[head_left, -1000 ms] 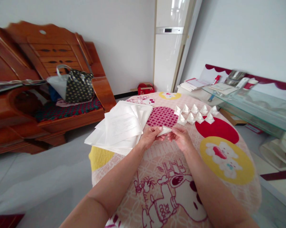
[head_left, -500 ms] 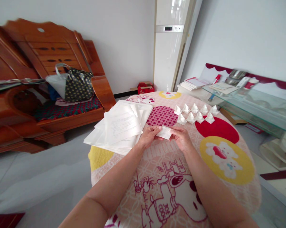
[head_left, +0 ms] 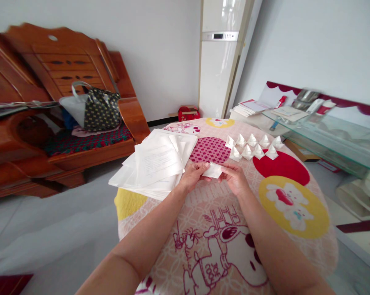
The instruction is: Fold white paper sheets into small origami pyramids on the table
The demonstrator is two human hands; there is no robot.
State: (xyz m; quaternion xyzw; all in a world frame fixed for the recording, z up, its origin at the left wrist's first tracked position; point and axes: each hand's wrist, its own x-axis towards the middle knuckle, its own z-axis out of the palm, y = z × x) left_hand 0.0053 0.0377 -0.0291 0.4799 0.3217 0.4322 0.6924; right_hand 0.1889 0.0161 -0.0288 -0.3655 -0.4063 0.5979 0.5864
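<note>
Between my two hands, just above the cloth-covered table, is a small folded piece of white paper. My left hand pinches its left edge, thumb on top. At the right edge, my right hand grips it between thumb and fingers. Beyond my right hand, several small folded white paper shapes with pointed tops stand in two rows. A pile of white paper sheets, the top one with faint lines of print, lies to the left of my left hand.
The round table wears a patterned cloth. On the right stands a glass-topped shelf bearing papers, metal bowls and a cup. A wooden sofa with a dotted bag is at left. A tall white cabinet-like unit stands behind.
The paper has tipped slightly between my fingers, its lower edge now a little higher. Both hands stay nearly where they were.
</note>
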